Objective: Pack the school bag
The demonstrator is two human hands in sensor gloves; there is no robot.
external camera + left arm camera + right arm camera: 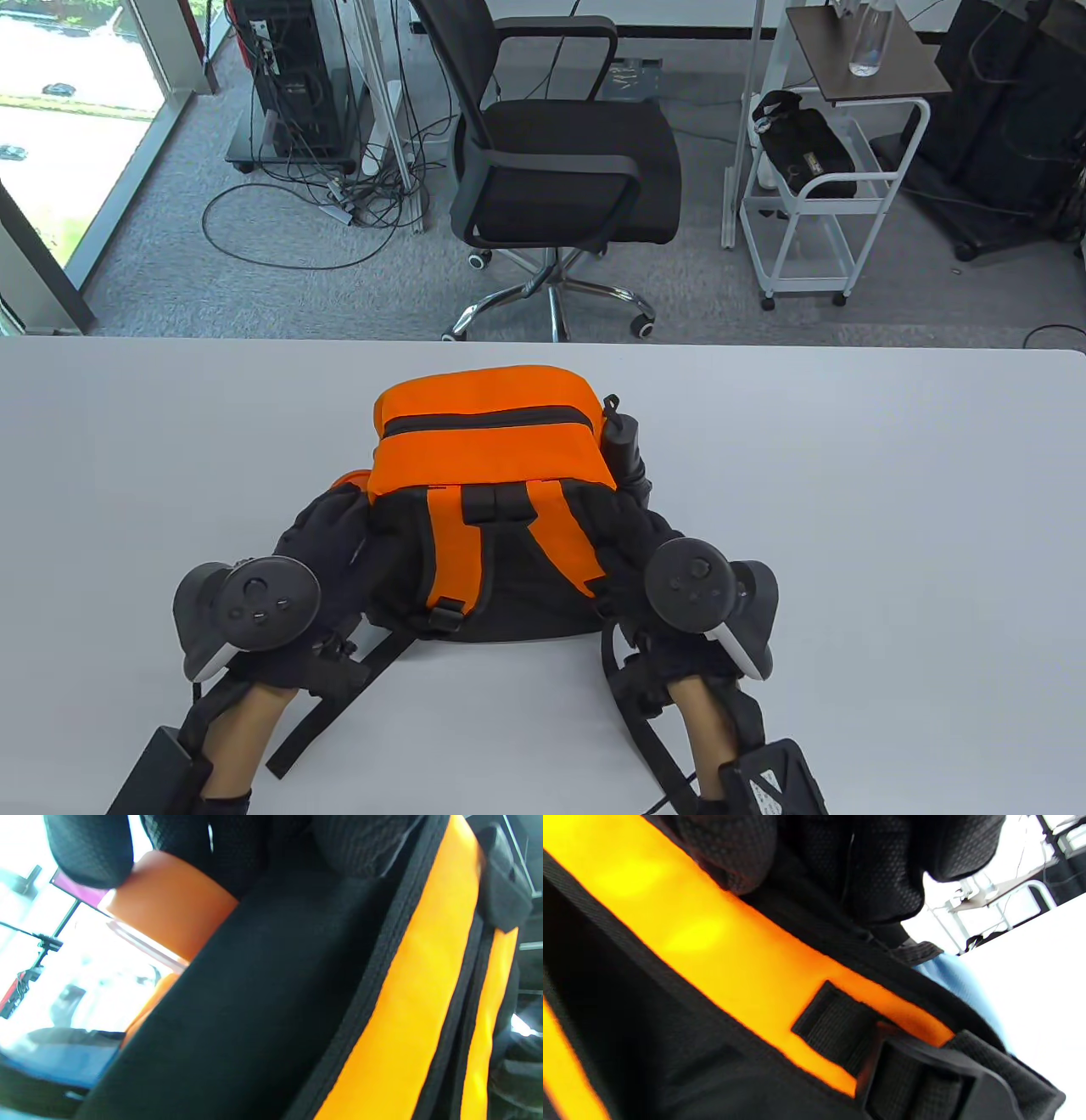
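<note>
An orange and black school bag [488, 450] stands on the white table [848, 509], its strap side toward me and its top zipper closed. A black bottle [624, 446] sits in its right side pocket. My left hand [327, 531] grips the bag's left side; my right hand [632, 535] grips its right side. The left wrist view shows the black back panel [263, 993] and an orange strap [407, 1005] close up. The right wrist view shows an orange strap [721, 946] with a black buckle [916, 1073], with my gloved fingers [865, 870] against the bag.
Loose black strap ends [339, 705] trail on the table toward me. Beyond the table's far edge stand an office chair [560, 161] and a white cart [814, 187].
</note>
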